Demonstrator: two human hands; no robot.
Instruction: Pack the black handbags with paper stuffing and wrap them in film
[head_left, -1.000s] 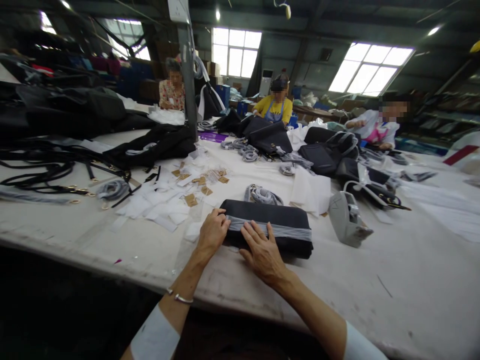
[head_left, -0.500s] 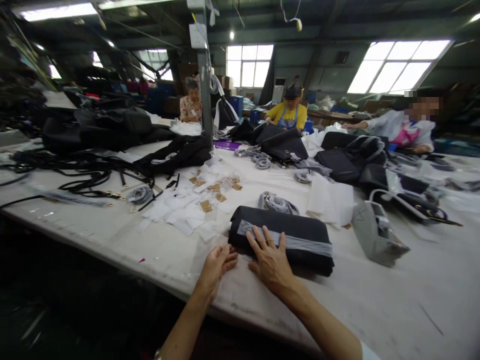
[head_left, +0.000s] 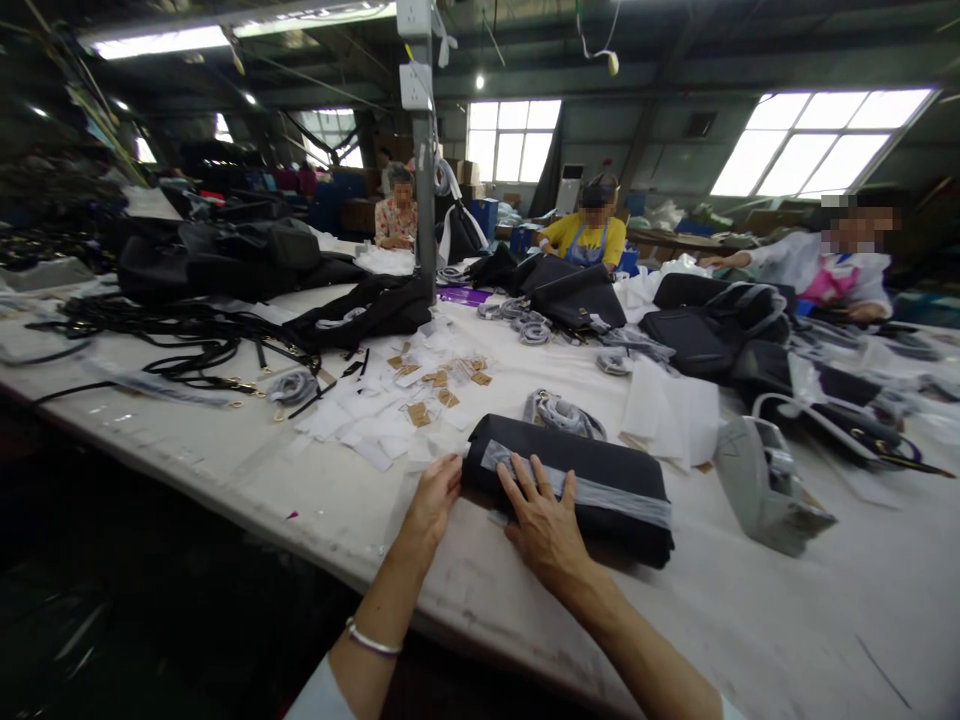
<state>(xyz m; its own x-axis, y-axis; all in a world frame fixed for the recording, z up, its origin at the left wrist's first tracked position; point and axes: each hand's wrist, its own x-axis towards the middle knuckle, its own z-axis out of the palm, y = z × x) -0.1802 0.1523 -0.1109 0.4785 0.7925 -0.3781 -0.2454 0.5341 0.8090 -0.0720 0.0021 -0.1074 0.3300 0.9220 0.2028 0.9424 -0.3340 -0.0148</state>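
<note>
A black bag, folded flat and long, lies near the table's front edge with a strip of clear wrapping along its top. My right hand rests flat on the bag's near side, fingers spread over the wrapping. At the bag's left end is my left hand, its fingers closed together by the corner; what they pinch, if anything, is hidden. Just behind the bag lies a coiled strap in plastic wrap.
A grey tape dispenser stands to the right. White sheets lie behind it. Small white papers and brown tags are scattered left of centre. Black straps and bags pile farther back, around a post. Several people work across the table.
My left hand has moved forward and up to the bag's left end, its fingers closing together there. My right hand stays on the bag. The camera view has shifted slightly.
</note>
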